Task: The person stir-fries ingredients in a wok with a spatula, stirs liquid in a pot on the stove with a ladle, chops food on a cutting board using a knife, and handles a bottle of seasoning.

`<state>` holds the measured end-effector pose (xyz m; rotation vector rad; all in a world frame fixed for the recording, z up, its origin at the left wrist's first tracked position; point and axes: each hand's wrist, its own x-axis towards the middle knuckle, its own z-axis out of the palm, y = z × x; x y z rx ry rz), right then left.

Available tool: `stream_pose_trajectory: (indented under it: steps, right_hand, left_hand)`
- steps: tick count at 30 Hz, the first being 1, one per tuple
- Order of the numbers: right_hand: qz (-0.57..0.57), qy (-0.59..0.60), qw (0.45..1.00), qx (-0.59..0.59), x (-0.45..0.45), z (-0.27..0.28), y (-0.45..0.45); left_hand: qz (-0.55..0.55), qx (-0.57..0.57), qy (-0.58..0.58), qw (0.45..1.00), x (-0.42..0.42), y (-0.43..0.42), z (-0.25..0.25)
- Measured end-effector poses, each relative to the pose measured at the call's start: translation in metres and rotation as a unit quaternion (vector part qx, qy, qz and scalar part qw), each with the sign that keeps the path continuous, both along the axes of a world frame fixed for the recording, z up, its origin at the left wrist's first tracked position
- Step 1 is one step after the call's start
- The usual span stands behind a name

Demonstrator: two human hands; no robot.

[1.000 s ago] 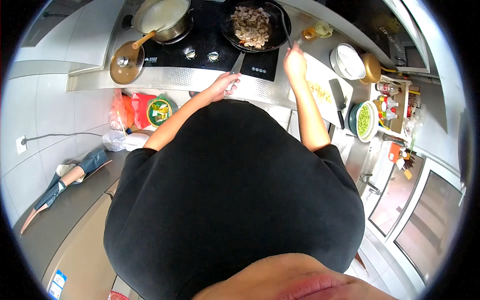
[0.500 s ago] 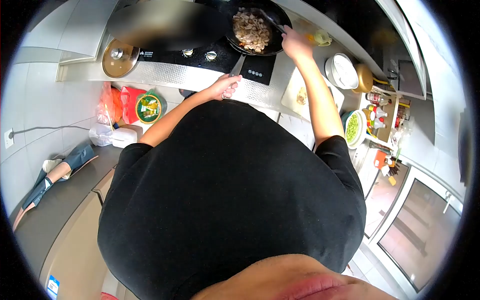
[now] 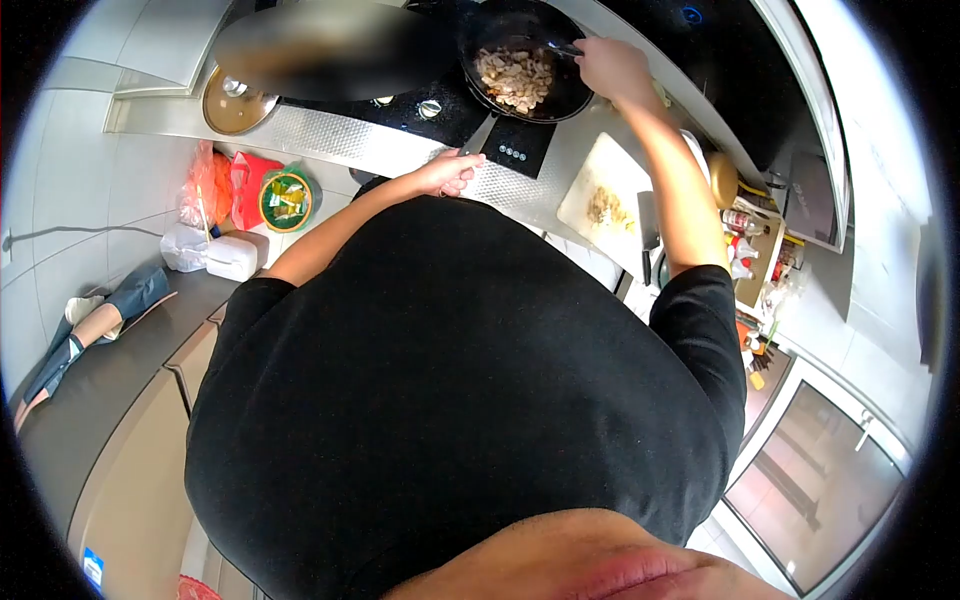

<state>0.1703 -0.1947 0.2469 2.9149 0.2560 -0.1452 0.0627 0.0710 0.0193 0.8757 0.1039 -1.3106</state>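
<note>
Nearest the body, the left hand (image 3: 450, 173) is closed around the pan handle (image 3: 480, 135), whose long axis runs from the fist towards 1 o'clock, up to the near edge of the dark pan (image 3: 572, 90). From that fist, the white cutting board (image 3: 585, 190) lies on the counter (image 3: 515, 190) at about 3 o'clock, with small chopped pieces (image 3: 610, 208) on it. Along its right side is a knife (image 3: 648, 228), its long axis close to a 12-to-6 line, handle towards the body.

Farther out, the pan sits on the black cooktop (image 3: 400, 112), at 1 o'clock from the left hand. In it, the pale, chopped food (image 3: 515, 78) is gathered around the middle and near part. The right hand (image 3: 612, 68), at the pan's 3 o'clock edge, is nearer this food, which lies at about 9 o'clock from it. Its fingers are closed on a dark utensil (image 3: 563, 48), which points in over the pan between 9 and 10 o'clock; the working end is too indistinct to tell.
</note>
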Motion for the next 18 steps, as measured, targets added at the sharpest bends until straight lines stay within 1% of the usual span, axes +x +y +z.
stream_pose_trajectory:
  steps: [2, 3, 4, 5, 6, 8, 9, 10, 11, 13, 16, 18]
  right_hand:
    - [-0.041, 0.055, 0.997, -0.040, 0.005, 0.020, 0.007]
    - [-0.003, -0.013, 0.998, 0.065, 0.030, -0.028, -0.041]
    - [0.052, -0.073, 0.981, 0.169, 0.055, -0.075, -0.088]
    - [0.117, -0.124, 0.953, 0.252, 0.079, -0.121, -0.133]
    - [0.104, -0.096, 0.950, 0.279, 0.090, -0.130, -0.150]
    - [-0.023, 0.047, 0.949, 0.311, 0.089, -0.104, -0.159]
    - [-0.092, 0.127, 0.932, 0.327, 0.085, -0.086, -0.162]
    - [-0.162, 0.221, 0.897, 0.348, 0.078, -0.075, -0.174]
    - [-0.229, 0.318, 0.842, 0.370, 0.074, -0.054, -0.177]
    - [-0.309, 0.443, 0.735, 0.409, 0.065, -0.039, -0.185]
    - [-0.389, 0.526, 0.585, 0.479, 0.046, -0.048, -0.188]
    - [-0.428, 0.519, 0.506, 0.539, 0.029, -0.067, -0.183]
  left_hand:
    - [-0.001, 0.002, -0.007, 1.000, 0.001, 0.001, 0.002]
    - [-0.001, 0.005, -0.012, 1.000, 0.001, 0.002, 0.003]
    - [-0.002, 0.008, -0.019, 1.000, 0.002, 0.002, 0.003]
    - [-0.002, 0.010, -0.018, 1.000, 0.001, 0.003, 0.004]
    - [-0.002, 0.011, -0.015, 1.000, 0.002, 0.003, 0.005]
    - [-0.003, 0.013, -0.012, 1.000, 0.004, 0.006, 0.007]
    - [-0.002, 0.019, -0.022, 1.000, 0.005, 0.007, 0.009]
    - [-0.001, 0.024, -0.030, 0.999, 0.005, 0.009, 0.011]
    - [0.002, 0.026, -0.029, 0.999, 0.005, 0.011, 0.014]
    - [0.013, 0.039, -0.037, 0.998, 0.005, 0.013, 0.018]
    - [0.012, 0.037, -0.039, 0.998, 0.005, 0.013, 0.019]
    - [0.008, 0.033, -0.037, 0.999, 0.007, 0.013, 0.018]
